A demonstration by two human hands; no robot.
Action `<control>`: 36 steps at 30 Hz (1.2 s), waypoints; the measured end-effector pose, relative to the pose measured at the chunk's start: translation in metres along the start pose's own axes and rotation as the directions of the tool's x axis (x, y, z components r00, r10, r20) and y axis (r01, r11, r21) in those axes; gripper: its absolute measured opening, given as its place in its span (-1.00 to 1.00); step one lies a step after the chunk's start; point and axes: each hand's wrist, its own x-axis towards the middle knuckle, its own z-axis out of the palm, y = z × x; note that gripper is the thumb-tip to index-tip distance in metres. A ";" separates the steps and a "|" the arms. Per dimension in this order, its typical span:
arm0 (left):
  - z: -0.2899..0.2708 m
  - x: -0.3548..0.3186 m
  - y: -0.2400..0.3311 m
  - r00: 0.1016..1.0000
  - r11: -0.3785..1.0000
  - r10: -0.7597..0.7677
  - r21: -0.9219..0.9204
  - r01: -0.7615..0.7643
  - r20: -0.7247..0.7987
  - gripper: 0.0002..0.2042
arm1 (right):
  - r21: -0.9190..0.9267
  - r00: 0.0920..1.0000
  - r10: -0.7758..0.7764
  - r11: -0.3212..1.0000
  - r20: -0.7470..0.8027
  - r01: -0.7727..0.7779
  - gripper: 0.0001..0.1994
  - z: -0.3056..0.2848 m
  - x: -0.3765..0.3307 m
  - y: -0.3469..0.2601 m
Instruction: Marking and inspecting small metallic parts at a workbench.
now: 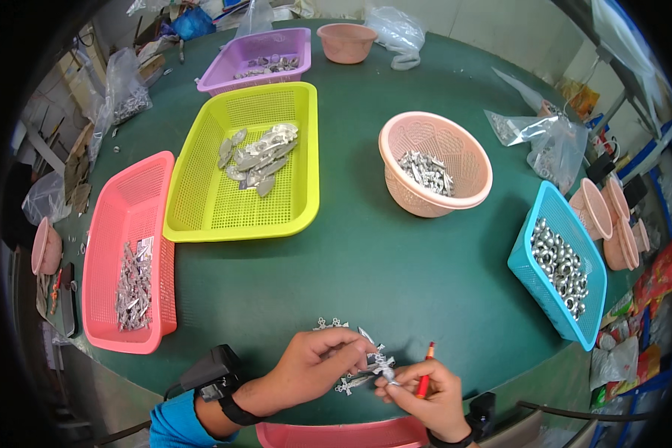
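Near the table's front edge, my right hand is closed around a red pen-like tool that points up. Its thumb and fingertips also pinch a small silver metal piece. Just to the left, my left hand has its fingers curled and its thumb against them, close to that piece. Whatever those fingertips hold, if anything, I cannot make out. Several small silver castings lie on the green table under and around the fingertips, partly covered by my left hand.
A pink basket and a lime-green basket of metal parts stand left; a purple basket is behind them. A peach bowl of castings sits right of centre. Far right is a blue basket of rings. A pink tray lies below my wrists.
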 end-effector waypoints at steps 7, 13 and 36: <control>-0.005 0.003 0.003 0.991 0.997 -0.040 -0.069 0.031 -0.127 -0.82 | -0.371 0.846 -0.531 0.797 -0.056 0.476 -0.85 -0.015 0.054 -0.098; -0.014 -0.001 0.005 0.981 0.998 0.024 -0.057 -0.036 -0.193 -0.83 | -0.829 0.768 -0.639 0.453 -0.047 0.327 -0.80 -0.011 0.094 -0.109; 0.000 0.002 -0.004 0.998 0.990 0.050 0.132 -0.055 0.046 -0.92 | -0.862 0.990 -0.067 0.487 0.120 0.138 -0.75 -0.017 0.020 -0.015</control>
